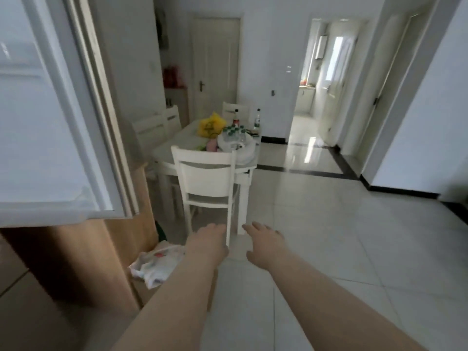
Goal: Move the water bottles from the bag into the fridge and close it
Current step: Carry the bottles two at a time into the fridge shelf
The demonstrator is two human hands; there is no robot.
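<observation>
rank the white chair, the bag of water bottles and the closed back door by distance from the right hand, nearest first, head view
From the right hand:
1. white chair, just ahead.
2. bag of water bottles, on the table behind the chair.
3. closed back door, on the far wall.

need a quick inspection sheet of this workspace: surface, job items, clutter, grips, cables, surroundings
surface: white table behind a white chair
job's things: water bottles, green caps, in a clear bag on the table; fridge door open at left
clutter: yellow bag and two tall bottles on the table; printed bag low near the floor
grips: left hand and right hand open, holding nothing
cables: nothing seen
surroundings: tiled floor, closed door, open doorway
</observation>
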